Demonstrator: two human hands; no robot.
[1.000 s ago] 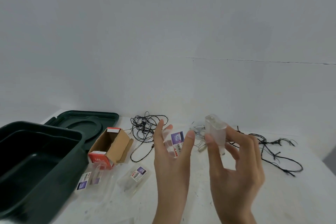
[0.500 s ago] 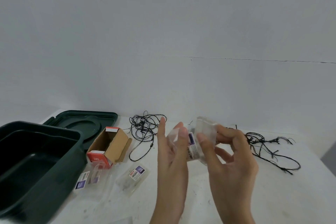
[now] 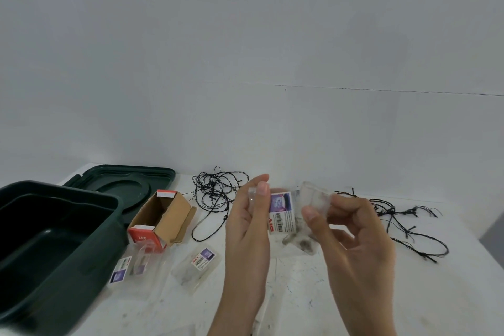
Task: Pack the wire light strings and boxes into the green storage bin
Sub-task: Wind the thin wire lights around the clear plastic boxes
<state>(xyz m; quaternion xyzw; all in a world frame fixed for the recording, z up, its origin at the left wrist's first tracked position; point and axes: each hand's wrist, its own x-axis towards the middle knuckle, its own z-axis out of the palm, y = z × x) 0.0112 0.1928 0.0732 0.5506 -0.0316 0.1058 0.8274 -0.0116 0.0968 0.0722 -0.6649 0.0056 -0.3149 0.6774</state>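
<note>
Here, the left hand (image 3: 245, 234) pinches the left edge of a clear plastic box (image 3: 283, 213), and the right hand (image 3: 351, 234) pinches its upper right corner. They hold it above the table (image 3: 300, 294). Its long axis stands roughly upright, with the label facing the camera. The green bin (image 3: 81, 229) sits open, well to the left.

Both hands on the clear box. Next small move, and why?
Probably carry the clear box left and lower it into the green bin. The left hand and right hand both pinch it above the table, and the bin stands open with its lid lying behind it. Whether the box is fully closed I cannot tell; if not, press it shut first.
</note>
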